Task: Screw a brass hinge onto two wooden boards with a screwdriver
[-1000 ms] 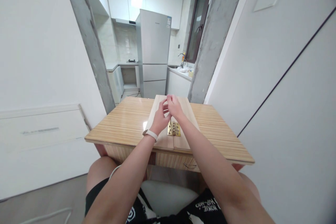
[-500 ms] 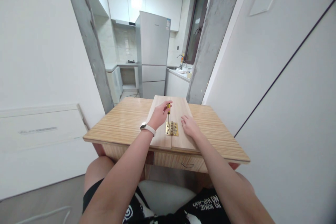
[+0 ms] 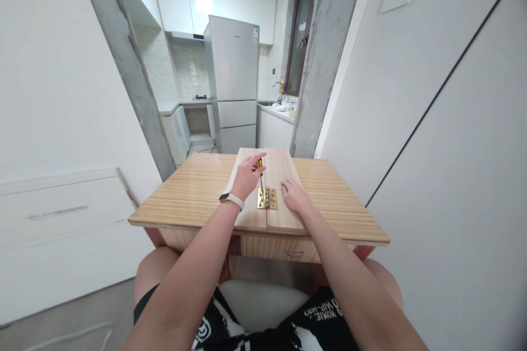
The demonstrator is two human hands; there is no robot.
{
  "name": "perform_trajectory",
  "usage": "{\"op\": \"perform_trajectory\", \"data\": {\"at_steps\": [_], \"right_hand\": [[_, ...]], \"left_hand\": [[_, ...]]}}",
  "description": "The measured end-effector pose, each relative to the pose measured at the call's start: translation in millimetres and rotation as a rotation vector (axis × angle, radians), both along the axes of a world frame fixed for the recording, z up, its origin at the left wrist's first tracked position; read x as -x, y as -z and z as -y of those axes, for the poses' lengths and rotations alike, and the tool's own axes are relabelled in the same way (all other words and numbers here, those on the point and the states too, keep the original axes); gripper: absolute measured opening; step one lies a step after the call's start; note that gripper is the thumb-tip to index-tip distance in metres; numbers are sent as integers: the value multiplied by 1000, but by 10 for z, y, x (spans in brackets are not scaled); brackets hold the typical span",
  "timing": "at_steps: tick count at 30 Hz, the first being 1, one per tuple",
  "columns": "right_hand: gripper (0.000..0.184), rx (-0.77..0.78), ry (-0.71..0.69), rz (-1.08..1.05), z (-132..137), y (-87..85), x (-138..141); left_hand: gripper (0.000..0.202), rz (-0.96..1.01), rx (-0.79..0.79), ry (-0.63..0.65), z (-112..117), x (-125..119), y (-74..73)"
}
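My left hand (image 3: 246, 176), with a pale-banded watch on its wrist, grips a screwdriver (image 3: 259, 164) by its yellow and black handle. The screwdriver's shaft points down to the left leaf of a brass hinge (image 3: 267, 198); whether the tip sits in a screw is too small to tell. The hinge lies open across the seam of two light wooden boards (image 3: 276, 164), one leaf on each. My right hand (image 3: 295, 196) rests on the right board beside the hinge, fingers slightly bent, holding nothing visible.
Under the boards stands a wood-grain table (image 3: 329, 197) with a front drawer (image 3: 284, 249). Behind it are a grey fridge (image 3: 234, 66) and a sink counter (image 3: 275, 126). A white wall (image 3: 432, 120) rises close on the right.
The view has turned slightly to the right. My left fingers have opened a little around the screwdriver handle, with the index finger stretched further out. My right hand stays on the board.
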State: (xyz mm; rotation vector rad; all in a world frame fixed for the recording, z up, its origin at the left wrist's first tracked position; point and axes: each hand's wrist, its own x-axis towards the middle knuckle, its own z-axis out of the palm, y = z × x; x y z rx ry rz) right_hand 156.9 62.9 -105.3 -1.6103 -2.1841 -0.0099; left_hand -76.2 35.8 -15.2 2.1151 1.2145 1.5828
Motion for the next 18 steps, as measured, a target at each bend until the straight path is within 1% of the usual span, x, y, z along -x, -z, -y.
{"op": "perform_trajectory", "data": {"at_steps": [4,8,11,13,16,18], "right_hand": [[38,3,5,10,-3,3,-1],[39,20,21,19,6,-13,-1],[39,27,17,33,12,-18,-3],[40,27,14,36,12,-14,-5],[40,17,8,31,5,-3,-9],[39,8,10,33,-1,3,-11]], "left_hand": [[39,-28,-1,61,-32,19,-5],[44,34,26,122,-92,35,30],[40,101,62,150,-105,24,61],[36,118,62,124,-96,13,65],[33,106,12,38,-78,1,47],[32,95,-16,3,-76,-1,32]]}}
